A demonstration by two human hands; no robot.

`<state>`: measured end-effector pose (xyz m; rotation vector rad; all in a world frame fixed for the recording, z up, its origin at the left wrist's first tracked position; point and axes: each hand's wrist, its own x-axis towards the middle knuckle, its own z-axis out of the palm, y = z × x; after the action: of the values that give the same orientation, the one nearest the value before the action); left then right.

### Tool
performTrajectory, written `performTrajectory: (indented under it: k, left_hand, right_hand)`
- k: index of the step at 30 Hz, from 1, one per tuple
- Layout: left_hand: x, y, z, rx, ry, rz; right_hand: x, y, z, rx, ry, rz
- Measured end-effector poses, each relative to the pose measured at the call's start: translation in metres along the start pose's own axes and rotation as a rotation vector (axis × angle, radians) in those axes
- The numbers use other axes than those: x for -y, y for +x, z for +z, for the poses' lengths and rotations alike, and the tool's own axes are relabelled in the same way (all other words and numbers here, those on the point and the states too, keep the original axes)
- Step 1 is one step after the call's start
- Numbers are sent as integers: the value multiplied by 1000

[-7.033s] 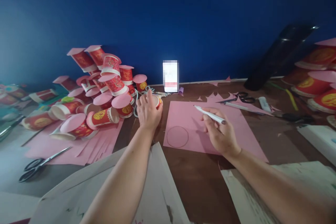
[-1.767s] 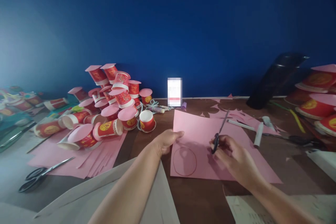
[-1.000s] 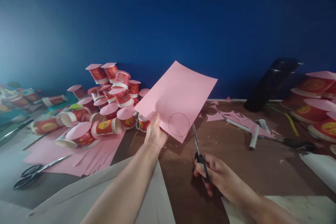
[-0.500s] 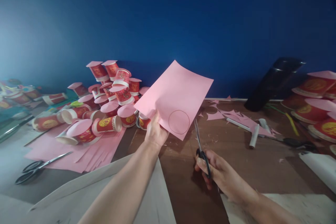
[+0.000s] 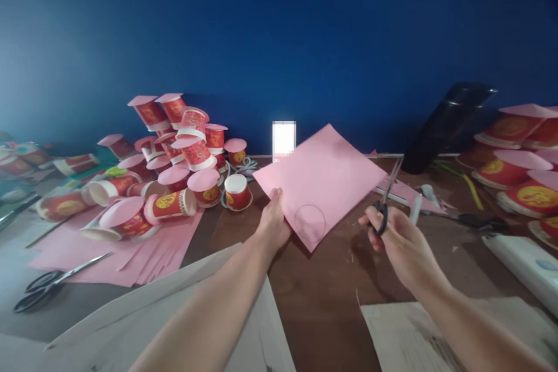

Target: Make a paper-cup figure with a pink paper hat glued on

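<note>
Landmark: pile of red cups [image 5: 199, 154] with pink discs, against blue wall [image 5: 279, 29]. Pink sheet stack [image 5: 152, 264] partly under pile, fanned toward the camera. Spare scissors [image 5: 61, 279] lie in front of pile, off to its left, tips over the stack. White cord [image 5: 248, 164] coiled just right of pile. Pixelated bright rectangle [image 5: 284, 139] farther right, by wall. Black bottle [image 5: 440, 128] well right of pile, tilted. Beyond it, second cup group [image 5: 508, 128], cut by frame edge. White box [image 5: 523, 261] also far right of pile, nearer the camera.
</note>
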<state>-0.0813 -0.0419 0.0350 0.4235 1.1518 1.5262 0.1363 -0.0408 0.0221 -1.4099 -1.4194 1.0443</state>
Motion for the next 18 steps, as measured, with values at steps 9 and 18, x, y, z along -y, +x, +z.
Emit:
performTrajectory:
  k: [9,18]
  left_hand:
    - [12,21,-15,-79,516,199]
    - [-38,3,-24,-368,1270,1099]
  right_hand:
    - [-15,16,-10,66,-336,-76]
    - [-17,48,-57,-156,-740,-33]
